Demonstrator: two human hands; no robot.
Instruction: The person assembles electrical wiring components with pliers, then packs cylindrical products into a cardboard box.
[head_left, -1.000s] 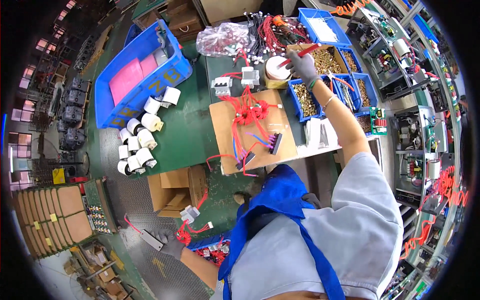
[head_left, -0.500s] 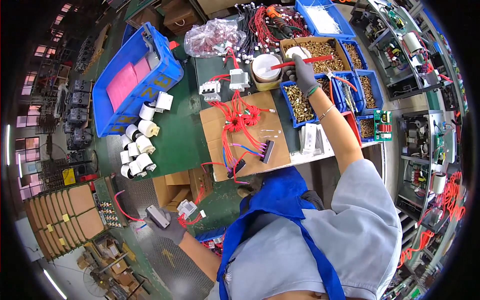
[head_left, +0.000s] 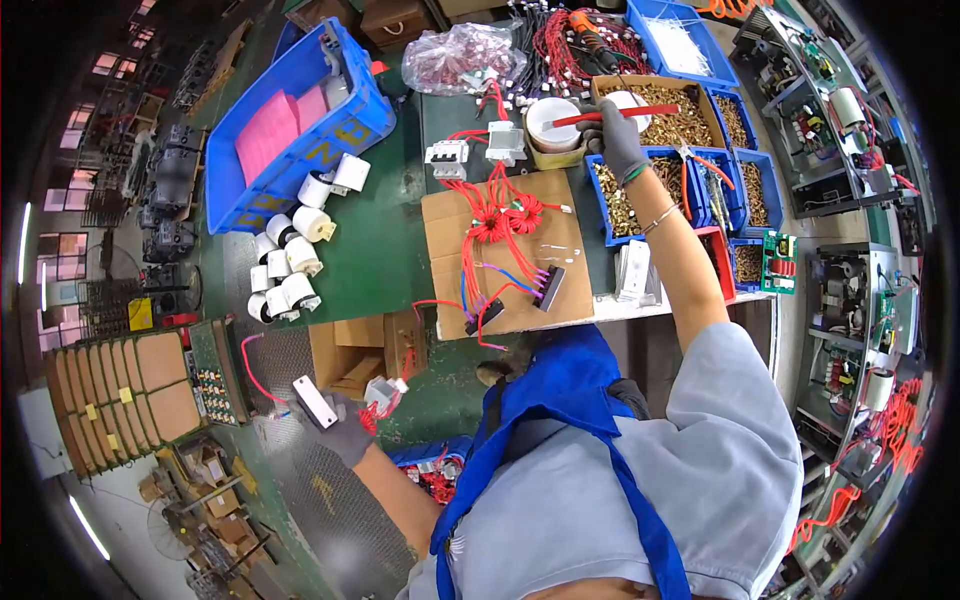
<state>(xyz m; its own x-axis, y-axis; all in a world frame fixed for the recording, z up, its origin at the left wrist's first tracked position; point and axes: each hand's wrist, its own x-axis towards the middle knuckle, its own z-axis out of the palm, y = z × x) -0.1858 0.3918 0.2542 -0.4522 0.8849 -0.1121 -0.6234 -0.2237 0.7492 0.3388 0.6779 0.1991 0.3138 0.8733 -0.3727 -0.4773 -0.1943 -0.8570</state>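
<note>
My right hand (head_left: 612, 135), in a grey glove, is stretched out over the bench and grips a red-handled tool (head_left: 612, 115) above a white round tub (head_left: 550, 122). My left hand (head_left: 345, 425), also gloved, hangs low beside the bench and holds a small white and grey part with red wires (head_left: 380, 395). A flat white piece (head_left: 315, 402) sticks out by its fingers. On a cardboard sheet (head_left: 505, 250) lies a red wire harness (head_left: 495, 220) with dark connectors (head_left: 548, 287).
Blue bins of brass screws (head_left: 640, 195) stand right of the cardboard. A big blue crate with pink sheets (head_left: 290, 125) is at the left, white coils (head_left: 285, 260) beside it. Open cardboard boxes (head_left: 360, 345) sit under the bench edge. Stacked brown trays (head_left: 110, 395) lie far left.
My right hand has stayed on the red-handled tool near the white tub. My left hand has risen from low down and now holds the wired part higher. The view has shifted.
</note>
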